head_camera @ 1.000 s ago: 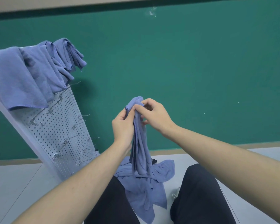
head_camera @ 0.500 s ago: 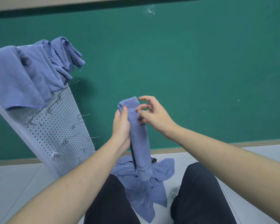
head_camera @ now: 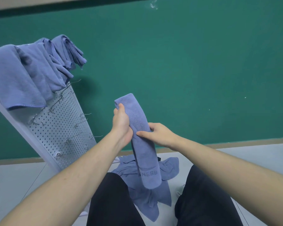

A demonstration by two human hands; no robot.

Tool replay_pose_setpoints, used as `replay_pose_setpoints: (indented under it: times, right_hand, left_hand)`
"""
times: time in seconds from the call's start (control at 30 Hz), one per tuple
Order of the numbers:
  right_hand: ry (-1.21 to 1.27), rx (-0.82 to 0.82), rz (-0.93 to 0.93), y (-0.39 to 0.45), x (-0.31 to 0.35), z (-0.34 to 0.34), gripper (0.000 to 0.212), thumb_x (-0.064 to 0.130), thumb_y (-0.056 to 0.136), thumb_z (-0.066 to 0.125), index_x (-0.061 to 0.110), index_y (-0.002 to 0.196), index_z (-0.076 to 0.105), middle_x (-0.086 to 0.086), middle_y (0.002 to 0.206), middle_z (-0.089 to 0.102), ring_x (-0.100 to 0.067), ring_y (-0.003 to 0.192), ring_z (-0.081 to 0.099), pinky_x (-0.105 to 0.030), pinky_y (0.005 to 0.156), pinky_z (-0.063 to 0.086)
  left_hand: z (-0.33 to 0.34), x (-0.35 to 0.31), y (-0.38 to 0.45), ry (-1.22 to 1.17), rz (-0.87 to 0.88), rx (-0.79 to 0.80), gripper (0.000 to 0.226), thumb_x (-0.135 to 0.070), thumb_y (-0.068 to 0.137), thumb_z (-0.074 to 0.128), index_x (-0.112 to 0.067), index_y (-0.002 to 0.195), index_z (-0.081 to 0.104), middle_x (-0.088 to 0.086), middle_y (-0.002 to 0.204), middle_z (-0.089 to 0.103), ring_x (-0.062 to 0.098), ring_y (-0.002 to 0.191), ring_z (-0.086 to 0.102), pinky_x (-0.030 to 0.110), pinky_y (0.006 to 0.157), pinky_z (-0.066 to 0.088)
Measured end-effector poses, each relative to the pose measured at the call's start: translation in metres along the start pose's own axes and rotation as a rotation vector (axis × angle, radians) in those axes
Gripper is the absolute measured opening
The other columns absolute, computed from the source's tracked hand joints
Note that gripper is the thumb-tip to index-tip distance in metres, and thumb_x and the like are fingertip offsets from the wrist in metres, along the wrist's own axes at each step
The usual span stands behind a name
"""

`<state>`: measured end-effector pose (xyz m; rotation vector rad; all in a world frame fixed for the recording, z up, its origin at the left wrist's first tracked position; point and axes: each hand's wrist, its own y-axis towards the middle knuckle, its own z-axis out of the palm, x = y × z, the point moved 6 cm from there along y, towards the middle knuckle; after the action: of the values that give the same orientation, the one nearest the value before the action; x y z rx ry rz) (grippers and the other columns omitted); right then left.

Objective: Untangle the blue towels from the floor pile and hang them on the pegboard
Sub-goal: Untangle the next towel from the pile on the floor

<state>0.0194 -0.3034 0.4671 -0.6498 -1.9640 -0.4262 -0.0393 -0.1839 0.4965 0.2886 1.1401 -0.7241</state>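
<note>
The person is holding a folded blue towel (head_camera: 141,137) upright in front of the green wall (head_camera: 194,70). The left hand (head_camera: 121,123) is gripping its top part and the right hand (head_camera: 158,134) is pinching its middle. More towels are lying on the floor pile (head_camera: 147,193), and others (head_camera: 28,74) are hanging over the pegboard (head_camera: 60,128).

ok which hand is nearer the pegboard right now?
Left. The left hand grips the upper part of the folded towel, on the side facing the pegboard. The right hand pinches the towel lower down, on its far side.
</note>
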Motion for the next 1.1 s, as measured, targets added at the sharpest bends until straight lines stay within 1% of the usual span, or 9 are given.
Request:
replay_pose_setpoints:
  times: [0.2, 0.37, 0.53, 0.67, 0.8, 0.93, 1.0, 1.07, 1.1]
  right_hand:
    - [0.179, -0.124, -0.017, 0.014, 0.007, -0.004, 0.028, 0.032, 0.09, 0.072, 0.019, 0.115, 0.066, 0.005, 0.107, 0.075, -0.01, 0.099, 0.071, -0.036, 0.093, 0.057]
    - [0.336, -0.161, 0.036, 0.031, 0.01, 0.001, 0.032, 0.034, 0.091, 0.07, 0.016, 0.111, 0.053, -0.008, 0.107, 0.073, -0.019, 0.096, 0.073, -0.043, 0.087, 0.059]
    - [0.458, -0.157, 0.1, 0.049, 0.017, 0.003, 0.041, 0.034, 0.09, 0.066, -0.001, 0.112, 0.065, -0.013, 0.104, 0.075, -0.022, 0.091, 0.074, -0.038, 0.079, 0.062]
    - [0.423, -0.097, 0.111, 0.058, 0.024, 0.009, 0.031, 0.031, 0.094, 0.066, 0.005, 0.11, 0.064, -0.004, 0.1, 0.076, -0.011, 0.082, 0.071, -0.028, 0.068, 0.057]
    - [0.316, -0.003, 0.2, 0.059, 0.029, 0.024, 0.032, 0.048, 0.09, 0.068, 0.021, 0.094, 0.05, 0.001, 0.095, 0.073, -0.014, 0.077, 0.066, -0.026, 0.066, 0.051]
    - [0.055, -0.066, 0.12, 0.066, 0.035, 0.031, 0.045, 0.049, 0.082, 0.075, 0.022, 0.081, 0.038, -0.002, 0.074, 0.045, -0.016, 0.061, 0.037, -0.029, 0.055, 0.034]
    - [-0.079, -0.168, -0.025, 0.074, 0.043, 0.033, 0.044, 0.042, 0.079, 0.079, 0.022, 0.093, 0.042, 0.002, 0.079, 0.045, -0.016, 0.064, 0.04, -0.032, 0.061, 0.039]
    - [-0.192, -0.183, -0.242, 0.08, 0.057, 0.04, 0.039, 0.03, 0.083, 0.074, 0.023, 0.113, 0.051, 0.004, 0.103, 0.057, -0.016, 0.092, 0.053, -0.036, 0.089, 0.047]
    - [-0.227, -0.15, -0.343, 0.081, 0.066, 0.045, 0.039, 0.024, 0.086, 0.069, 0.022, 0.122, 0.054, 0.003, 0.119, 0.058, -0.016, 0.111, 0.052, -0.035, 0.103, 0.042]
  left_hand:
    - [-0.006, 0.006, 0.009, 0.13, -0.053, 0.031, 0.044, -0.047, 0.105, 0.042, -0.017, 0.136, 0.046, 0.005, 0.123, 0.064, 0.02, 0.104, 0.068, 0.037, 0.084, 0.057]
    - [-0.017, 0.018, 0.004, 0.264, -0.084, 0.245, 0.062, -0.054, 0.087, 0.069, -0.011, 0.13, 0.054, 0.013, 0.114, 0.073, 0.027, 0.102, 0.073, 0.04, 0.082, 0.06]
    - [-0.044, 0.027, -0.002, 0.444, -0.064, 0.359, 0.039, -0.035, 0.091, 0.071, -0.011, 0.121, 0.066, 0.009, 0.111, 0.075, 0.019, 0.096, 0.071, 0.033, 0.083, 0.055]
    - [-0.07, 0.014, 0.0, 0.491, -0.063, 0.321, 0.027, -0.029, 0.095, 0.066, -0.011, 0.114, 0.069, 0.004, 0.109, 0.076, 0.016, 0.101, 0.07, 0.031, 0.09, 0.054]
    - [-0.093, -0.015, 0.004, 0.684, 0.146, 0.236, 0.016, -0.032, 0.098, 0.061, -0.022, 0.111, 0.063, -0.004, 0.11, 0.073, 0.01, 0.104, 0.067, 0.032, 0.095, 0.052]
    - [-0.112, -0.038, 0.004, 0.754, 0.187, 0.262, 0.018, -0.035, 0.098, 0.061, -0.024, 0.111, 0.063, -0.005, 0.107, 0.073, 0.005, 0.095, 0.067, 0.029, 0.089, 0.052]
    - [-0.119, -0.045, 0.005, 0.796, 0.181, 0.269, 0.022, -0.037, 0.097, 0.062, -0.02, 0.112, 0.064, 0.002, 0.106, 0.074, 0.008, 0.09, 0.066, 0.033, 0.086, 0.053]
    - [-0.124, -0.05, 0.009, 0.778, 0.17, 0.265, 0.024, -0.035, 0.098, 0.062, -0.017, 0.112, 0.064, 0.006, 0.106, 0.073, 0.011, 0.088, 0.064, 0.034, 0.084, 0.052]
    - [-0.124, -0.053, 0.011, 0.757, 0.164, 0.267, 0.023, -0.033, 0.098, 0.062, -0.016, 0.112, 0.064, 0.006, 0.105, 0.073, 0.012, 0.089, 0.064, 0.033, 0.084, 0.051]
